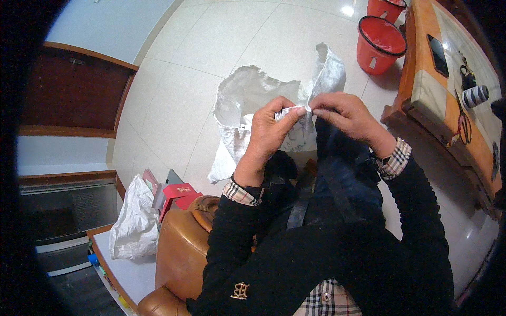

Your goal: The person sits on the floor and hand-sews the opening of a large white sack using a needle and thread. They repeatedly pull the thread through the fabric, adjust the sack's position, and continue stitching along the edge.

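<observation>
A white woven sack (259, 85) with a frayed, open mouth lies slack before my knees. Its edge is bunched between the thumb and fingers of my left hand (272, 124). Close beside it, my right hand (344, 114) pinches the same gathered edge, the fingertips of both hands nearly touching. A flap of the sack (332, 73) stands up beyond my right hand. Whether a thread or seam lies between my fingertips is too small to tell.
Two red buckets (381, 47) stand on the tiled floor (189, 98) at the upper right. The table (427, 94) at right bears a phone (437, 55), scissors (464, 128) and a striped cylinder (475, 96). A brown leather armchair (182, 233) and white bag (136, 221) are at left.
</observation>
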The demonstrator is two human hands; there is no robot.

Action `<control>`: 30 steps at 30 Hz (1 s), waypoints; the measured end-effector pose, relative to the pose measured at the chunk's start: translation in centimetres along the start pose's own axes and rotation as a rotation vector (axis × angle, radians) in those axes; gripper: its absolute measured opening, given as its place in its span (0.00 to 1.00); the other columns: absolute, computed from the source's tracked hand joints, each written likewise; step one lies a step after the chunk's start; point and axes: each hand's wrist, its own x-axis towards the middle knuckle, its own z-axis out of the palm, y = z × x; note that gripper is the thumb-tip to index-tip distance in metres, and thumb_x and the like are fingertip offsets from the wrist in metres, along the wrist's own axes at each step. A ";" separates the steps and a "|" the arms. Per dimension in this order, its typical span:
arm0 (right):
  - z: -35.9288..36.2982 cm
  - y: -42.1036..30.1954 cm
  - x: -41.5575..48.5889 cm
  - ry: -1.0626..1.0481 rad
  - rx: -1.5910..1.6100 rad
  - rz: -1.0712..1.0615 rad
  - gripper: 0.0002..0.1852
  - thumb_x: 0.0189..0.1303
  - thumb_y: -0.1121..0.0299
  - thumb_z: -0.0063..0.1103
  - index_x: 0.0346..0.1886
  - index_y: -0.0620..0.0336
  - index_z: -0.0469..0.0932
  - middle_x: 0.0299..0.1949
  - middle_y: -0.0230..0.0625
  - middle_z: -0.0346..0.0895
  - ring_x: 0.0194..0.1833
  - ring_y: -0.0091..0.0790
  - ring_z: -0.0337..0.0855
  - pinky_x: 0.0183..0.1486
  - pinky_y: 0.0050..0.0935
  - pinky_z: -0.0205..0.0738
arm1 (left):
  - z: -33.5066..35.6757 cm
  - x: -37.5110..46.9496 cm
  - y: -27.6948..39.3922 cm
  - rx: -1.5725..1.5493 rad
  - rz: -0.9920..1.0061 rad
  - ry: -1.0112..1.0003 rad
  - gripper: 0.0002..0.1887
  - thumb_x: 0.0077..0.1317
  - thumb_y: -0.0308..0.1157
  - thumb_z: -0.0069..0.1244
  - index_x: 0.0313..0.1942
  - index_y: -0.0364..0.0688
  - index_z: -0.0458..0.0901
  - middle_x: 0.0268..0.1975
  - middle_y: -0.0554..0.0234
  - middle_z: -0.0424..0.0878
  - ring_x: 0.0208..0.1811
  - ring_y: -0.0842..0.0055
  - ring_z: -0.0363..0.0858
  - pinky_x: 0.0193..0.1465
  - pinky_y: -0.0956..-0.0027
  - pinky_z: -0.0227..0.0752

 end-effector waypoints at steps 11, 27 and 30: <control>-1.1 -0.2 -0.6 0.115 -0.504 -0.055 0.07 0.61 0.71 0.62 0.42 0.51 0.84 0.33 0.34 0.84 0.35 0.43 0.83 0.39 0.37 0.70 | 0.5 0.5 -0.5 0.148 0.232 0.101 0.10 0.64 0.34 0.63 0.39 0.36 0.88 0.30 0.64 0.84 0.32 0.81 0.78 0.35 0.75 0.70; -1.1 0.1 -0.8 -0.026 -0.180 0.095 0.07 0.68 0.69 0.53 0.45 0.54 0.79 0.37 0.37 0.83 0.41 0.43 0.82 0.46 0.36 0.71 | 0.0 0.4 -0.3 0.090 0.122 0.048 0.11 0.67 0.36 0.58 0.40 0.37 0.82 0.31 0.69 0.82 0.34 0.85 0.76 0.38 0.77 0.70; -1.2 -0.2 -0.5 -0.058 -0.088 0.094 0.07 0.68 0.68 0.54 0.45 0.54 0.80 0.36 0.37 0.83 0.41 0.41 0.81 0.46 0.35 0.71 | -0.3 0.1 -0.5 0.081 0.091 0.027 0.10 0.67 0.36 0.59 0.38 0.38 0.81 0.30 0.71 0.81 0.34 0.86 0.75 0.37 0.77 0.69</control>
